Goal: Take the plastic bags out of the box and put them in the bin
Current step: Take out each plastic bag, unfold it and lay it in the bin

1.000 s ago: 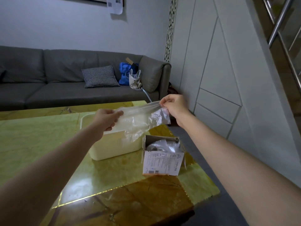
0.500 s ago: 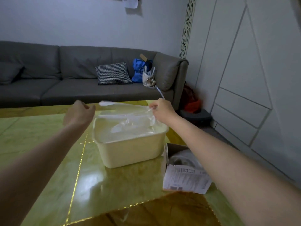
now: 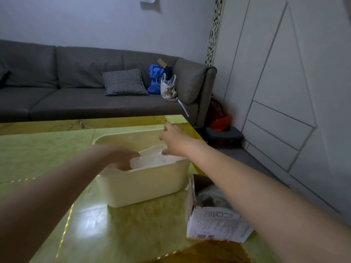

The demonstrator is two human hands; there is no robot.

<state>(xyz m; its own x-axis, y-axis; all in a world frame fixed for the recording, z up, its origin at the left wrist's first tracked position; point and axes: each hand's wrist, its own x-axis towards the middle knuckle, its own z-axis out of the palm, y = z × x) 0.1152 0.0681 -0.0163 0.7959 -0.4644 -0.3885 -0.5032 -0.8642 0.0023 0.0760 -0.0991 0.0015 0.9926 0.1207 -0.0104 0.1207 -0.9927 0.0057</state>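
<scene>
A clear plastic bag [image 3: 155, 159] lies inside the cream bin [image 3: 144, 184] on the green table. My left hand [image 3: 121, 157] reaches down into the bin at the bag's left end and touches it; blur hides how its fingers lie. Over the bin's right rim hovers my right hand [image 3: 171, 139], fingers stretched out and holding nothing, its thumb close to the bag's right end. To the right of the bin, under my right forearm, stands the open white cardboard box [image 3: 214, 222] with more crumpled plastic [image 3: 209, 199] in it.
The glossy green table [image 3: 47, 149] has gold inlay lines and ends just right of the box. Behind it runs a grey sofa [image 3: 76, 99] with a checked cushion and bags. A white panelled wall stands at the right.
Both hands have come down with the stretched bag from above the bin into it. My right hand has let go of the bag's end and its fingers have straightened.
</scene>
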